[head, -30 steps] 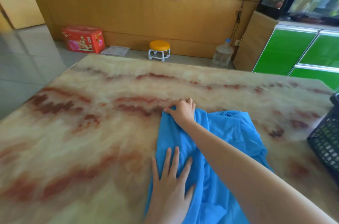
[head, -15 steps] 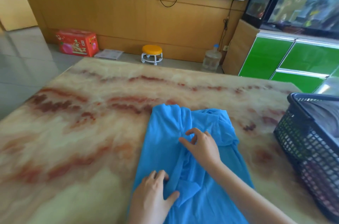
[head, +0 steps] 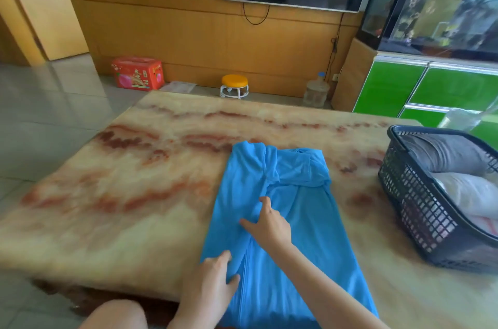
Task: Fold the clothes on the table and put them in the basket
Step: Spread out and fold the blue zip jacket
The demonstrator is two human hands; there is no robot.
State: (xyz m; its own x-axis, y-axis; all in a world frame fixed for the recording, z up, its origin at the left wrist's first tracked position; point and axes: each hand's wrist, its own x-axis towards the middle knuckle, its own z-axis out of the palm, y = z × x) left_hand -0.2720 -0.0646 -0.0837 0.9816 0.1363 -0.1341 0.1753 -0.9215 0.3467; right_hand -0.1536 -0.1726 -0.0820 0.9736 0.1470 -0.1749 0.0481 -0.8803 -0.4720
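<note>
A blue shirt (head: 301, 210) lies lengthwise on the marble table (head: 129, 194), its sides folded in and a sleeve bunched near the top. My right hand (head: 265, 223) rests on the middle of the cloth, fingers spread and pressing it flat. My left hand (head: 213, 283) lies on the shirt's near left edge, fingers lightly bent against the fabric. A dark plastic basket (head: 420, 210) stands at the table's right edge, holding a grey and a white folded garment.
Behind the table on the floor are a red box (head: 138, 73), a small orange stool (head: 234, 85) and a water jug (head: 315, 90). A green cabinet (head: 431, 91) stands at the right, under an aquarium. My knee (head: 116, 314) shows below the table edge.
My right hand has pulled back from the shirt's far corner to its middle. My left hand has slid toward the near left edge. The basket has come into view as my head turned.
</note>
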